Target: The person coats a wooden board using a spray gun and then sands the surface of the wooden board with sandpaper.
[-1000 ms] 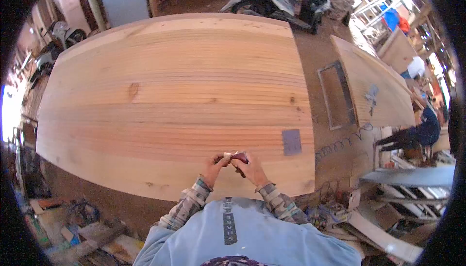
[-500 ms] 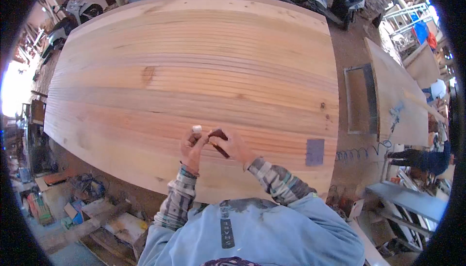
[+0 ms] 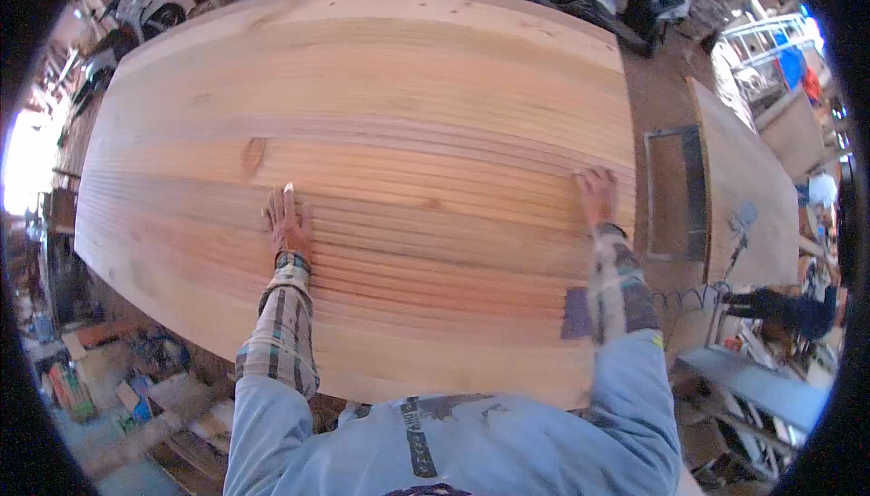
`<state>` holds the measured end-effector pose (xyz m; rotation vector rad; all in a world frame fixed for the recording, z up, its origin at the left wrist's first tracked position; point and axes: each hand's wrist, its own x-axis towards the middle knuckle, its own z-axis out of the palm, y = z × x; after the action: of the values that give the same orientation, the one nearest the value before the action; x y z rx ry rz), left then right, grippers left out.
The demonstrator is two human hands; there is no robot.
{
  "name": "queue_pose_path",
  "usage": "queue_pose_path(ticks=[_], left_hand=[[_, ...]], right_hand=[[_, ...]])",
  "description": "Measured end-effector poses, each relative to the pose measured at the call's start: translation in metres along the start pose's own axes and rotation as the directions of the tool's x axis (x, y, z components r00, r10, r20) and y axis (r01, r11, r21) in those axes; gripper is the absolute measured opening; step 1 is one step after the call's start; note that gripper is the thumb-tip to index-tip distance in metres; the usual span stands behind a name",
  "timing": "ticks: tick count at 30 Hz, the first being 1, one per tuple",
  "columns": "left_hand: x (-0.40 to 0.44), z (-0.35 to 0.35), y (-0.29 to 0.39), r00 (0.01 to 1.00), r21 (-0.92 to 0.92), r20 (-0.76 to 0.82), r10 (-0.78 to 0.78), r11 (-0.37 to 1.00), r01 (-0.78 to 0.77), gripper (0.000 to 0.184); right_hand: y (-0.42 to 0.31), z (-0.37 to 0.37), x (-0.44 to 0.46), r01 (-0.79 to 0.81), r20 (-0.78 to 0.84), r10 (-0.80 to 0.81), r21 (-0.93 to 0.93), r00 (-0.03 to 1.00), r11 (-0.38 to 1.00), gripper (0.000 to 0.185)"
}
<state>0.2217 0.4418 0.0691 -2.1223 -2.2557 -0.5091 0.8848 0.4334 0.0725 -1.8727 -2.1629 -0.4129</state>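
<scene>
Wooden panel (image 3: 362, 88), broad and marked by long parallel grooves, lies before us and fills the middle of the head view, its near edge close to our blue top (image 3: 362, 455). We see our left hand (image 3: 289, 224) laid palm down over the left-central part of the panel, fingers extended and parted, with nothing visible in its grasp; one fingertip bears a white wrapping (image 3: 289, 188). Our right hand (image 3: 598, 197) is likewise spread, palm down near the panel's right edge, its fingers slightly bent; we cannot tell whether anything lies beneath its palm. Well apart, the two hands leave between them a stretch of grooved wood with a small knot (image 3: 432, 202), while a larger knot (image 3: 255, 157) lies just beyond the left hand. We note a purplish sheet (image 3: 575, 313) on the panel near its right edge, partly hidden by the right plaid sleeve (image 3: 621, 283). Past that edge we find a rectangular frame (image 3: 697, 197) and a second board (image 3: 752, 170), on which rests a blurred grey tool (image 3: 742, 221).
</scene>
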Motion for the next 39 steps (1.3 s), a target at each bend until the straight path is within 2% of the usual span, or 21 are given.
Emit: queue_pose_path(ticks=[4, 6, 7, 10, 11, 12, 13, 14, 15, 17, 23, 25, 26, 27, 29, 30, 31, 34, 36, 37, 39], left_hand=[[-0.004, -0.004, 0.006, 1.000, 0.039, 0.012, -0.008, 0.999, 0.008, 0.057], [-0.004, -0.001, 0.005, 1.000, 0.059, -0.011, 0.027, 0.998, -0.027, 0.058], [-0.001, 0.000, 0.006, 1.000, 0.060, -0.007, 0.022, 0.998, -0.022, 0.058], [0.001, -0.004, 0.010, 0.999, 0.039, 0.034, 0.008, 0.999, -0.009, 0.058], [0.002, -0.008, 0.014, 1.000, -0.006, 0.025, 0.004, 1.000, -0.004, 0.059], [0.002, -0.009, 0.014, 1.000, -0.053, 0.013, 0.002, 0.999, -0.002, 0.059], [0.000, -0.007, 0.011, 1.000, -0.053, 0.013, 0.002, 0.999, -0.001, 0.059], [0.000, -0.007, 0.010, 1.000, -0.085, 0.010, 0.011, 0.996, -0.010, 0.060], [0.001, -0.009, 0.009, 1.000, -0.115, 0.004, 0.025, 0.993, -0.024, 0.061], [-0.001, -0.018, 0.011, 0.999, -0.106, 0.004, 0.037, 0.994, -0.037, 0.061], [-0.004, -0.004, 0.009, 0.998, -0.116, -0.053, 0.016, 0.993, -0.022, 0.059], [0.000, -0.004, 0.009, 0.998, -0.054, -0.056, 0.022, 0.998, -0.025, 0.058], [0.003, -0.003, 0.009, 0.998, -0.051, -0.059, 0.020, 0.998, -0.023, 0.058], [0.003, -0.003, 0.011, 0.999, -0.005, -0.041, 0.023, 1.000, -0.023, 0.057], [0.001, -0.004, 0.008, 1.000, 0.064, -0.022, 0.000, 0.998, 0.001, 0.056], [0.001, -0.004, 0.009, 1.000, 0.051, -0.015, 0.010, 0.999, -0.010, 0.057], [0.001, -0.005, 0.010, 1.000, 0.036, -0.006, 0.025, 0.999, -0.025, 0.057], [-0.001, -0.008, 0.014, 1.000, 0.014, 0.007, 0.012, 1.000, -0.012, 0.058], [-0.001, -0.011, 0.019, 1.000, -0.008, 0.011, -0.007, 1.000, 0.007, 0.059], [0.001, -0.011, 0.012, 1.000, -0.050, 0.016, -0.016, 0.999, 0.017, 0.060], [-0.001, -0.016, 0.017, 0.999, -0.066, 0.035, -0.012, 0.998, 0.014, 0.062]], right_hand=[[-0.087, -0.025, 0.054, -0.212, 0.197, 0.166, 0.236, 0.966, 0.948, 0.020], [-0.155, 0.003, 0.089, 0.170, -0.079, -0.159, 0.177, 0.984, 0.969, 0.017], [-0.188, 0.039, 0.104, 0.258, -0.035, -0.257, 0.190, 0.966, 0.947, 0.014], [-0.347, 0.087, 0.175, 0.159, 0.043, -0.197, 0.438, 0.979, 0.885, 0.022], [-0.401, 0.110, 0.198, 0.045, 0.078, -0.124, 0.647, 0.989, 0.761, 0.026], [-0.450, 0.131, 0.218, -0.165, 0.205, -0.042, 0.880, 0.978, 0.446, 0.029], [-0.490, 0.148, 0.236, -0.382, 0.382, 0.008, 0.924, 0.924, 0.009, 0.032], [-0.522, 0.160, 0.251, -0.515, 0.532, -0.005, 0.817, 0.847, -0.260, 0.035], [-0.527, 0.154, 0.257, -0.313, 0.310, 0.058, 0.947, 0.949, 0.072, 0.035], [-0.517, 0.140, 0.253, 0.053, -0.032, -0.045, 0.791, 0.998, 0.609, 0.033], [-0.217, 0.072, 0.111, 0.237, 0.074, -0.245, 0.103, 0.967, 0.966, 0.023], [-0.115, 0.004, 0.064, 0.083, 0.204, -0.083, 0.005, 0.975, 0.997, 0.022], [-0.072, -0.011, 0.048, 0.000, 0.394, 0.055, -0.139, 0.918, 0.990, 0.022], [-0.034, -0.005, 0.023, -0.011, 0.065, 0.015, -0.055, 0.998, 0.998, 0.020], [-0.064, -0.007, 0.040, -0.058, 0.107, 0.045, 0.115, 0.993, 0.992, 0.019], [-0.089, -0.003, 0.053, -0.123, 0.157, 0.083, 0.264, 0.984, 0.957, 0.019], [-0.124, 0.030, 0.068, 0.055, -0.008, -0.055, 0.206, 0.998, 0.977, 0.017], [-0.320, 0.028, 0.164, 0.228, 0.160, -0.263, 0.211, 0.951, 0.951, 0.017], [-0.426, 0.106, 0.209, 0.076, 0.065, -0.159, 0.666, 0.985, 0.742, 0.020], [-0.490, 0.122, 0.239, -0.072, 0.130, -0.074, 0.846, 0.989, 0.528, 0.022], [-0.565, 0.127, 0.277, -0.137, 0.174, -0.052, 0.898, 0.983, 0.417, 0.026]])
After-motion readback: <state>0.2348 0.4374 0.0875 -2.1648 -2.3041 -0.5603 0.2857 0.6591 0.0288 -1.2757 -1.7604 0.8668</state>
